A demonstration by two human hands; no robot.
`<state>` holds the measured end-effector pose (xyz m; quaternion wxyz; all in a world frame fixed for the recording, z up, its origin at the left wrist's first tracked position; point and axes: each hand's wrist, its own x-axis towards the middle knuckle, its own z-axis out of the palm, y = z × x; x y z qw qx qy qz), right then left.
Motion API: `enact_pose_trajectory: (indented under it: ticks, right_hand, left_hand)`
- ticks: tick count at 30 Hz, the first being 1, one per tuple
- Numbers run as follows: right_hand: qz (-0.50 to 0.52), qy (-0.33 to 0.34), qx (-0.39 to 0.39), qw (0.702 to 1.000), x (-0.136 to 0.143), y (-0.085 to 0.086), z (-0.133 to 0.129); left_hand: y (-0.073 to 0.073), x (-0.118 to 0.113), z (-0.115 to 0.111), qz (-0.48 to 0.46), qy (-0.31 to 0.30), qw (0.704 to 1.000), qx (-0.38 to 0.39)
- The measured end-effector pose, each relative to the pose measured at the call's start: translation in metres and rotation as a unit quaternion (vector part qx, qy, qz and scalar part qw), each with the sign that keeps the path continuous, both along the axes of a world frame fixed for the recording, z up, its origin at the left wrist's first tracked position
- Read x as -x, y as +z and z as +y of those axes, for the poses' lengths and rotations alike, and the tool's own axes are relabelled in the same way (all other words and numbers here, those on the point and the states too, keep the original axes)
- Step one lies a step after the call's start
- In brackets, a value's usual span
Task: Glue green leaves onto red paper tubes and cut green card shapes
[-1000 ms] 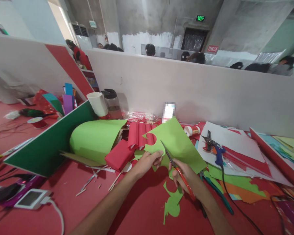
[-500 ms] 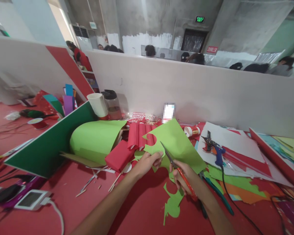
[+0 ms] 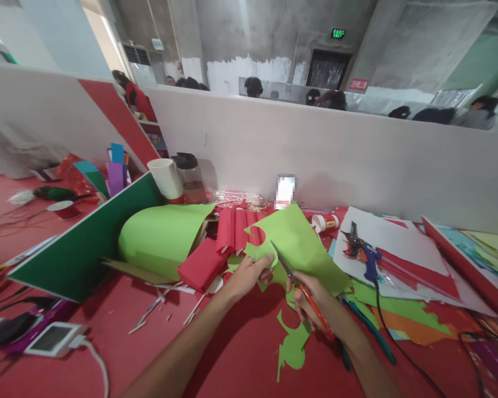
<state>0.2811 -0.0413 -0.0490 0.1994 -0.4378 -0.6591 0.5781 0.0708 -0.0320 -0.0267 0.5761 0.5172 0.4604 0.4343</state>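
Observation:
Pinched in my left hand (image 3: 252, 275) is the lower left part of a green paper sheet (image 3: 302, 237), which has round bites cut from its left edge. My right hand (image 3: 309, 296) is closed around the orange handles of a pair of scissors (image 3: 315, 307). The scissors' blades point up and left, lying against the paper just right of my left fingers. Below my hands a green paper scrap (image 3: 293, 348) with curved edges lies on the red table (image 3: 232, 354).
Rolled green paper (image 3: 157, 237) and a red packet (image 3: 203, 264) are on the left. Behind stand a white cup (image 3: 166, 178) and a jug (image 3: 189, 179). A blue glue gun (image 3: 371, 262) rests on papers at right, near teal-handled pliers (image 3: 368, 326).
The green sheet has shifted and turned slightly near my left hand. Both hands keep their grip in nearly the same place.

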Motion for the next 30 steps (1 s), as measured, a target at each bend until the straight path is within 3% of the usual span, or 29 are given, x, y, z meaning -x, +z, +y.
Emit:
enact_pose_trajectory:
  ticks: [3, 10, 19, 30]
  right_hand:
    - [0.002, 0.014, -0.014, 1.0, -0.001, 0.003, -0.001]
    - [-0.002, 0.035, -0.064, 0.997, -0.003, 0.034, -0.009]
    - [-0.017, 0.009, -0.011, 1.0, -0.004, 0.004, 0.001]
    - [-0.034, 0.009, 0.025, 0.999, -0.005, 0.012, 0.001]
  left_hand:
    - [0.001, 0.002, 0.0, 0.016, -0.012, 1.0, -0.007]
    - [0.004, 0.003, -0.001, 0.033, -0.027, 0.999, -0.013]
    - [0.003, 0.002, 0.0, 0.025, -0.03, 0.999, -0.011]
    - [0.002, 0.002, 0.0, 0.026, -0.041, 0.999, -0.013]
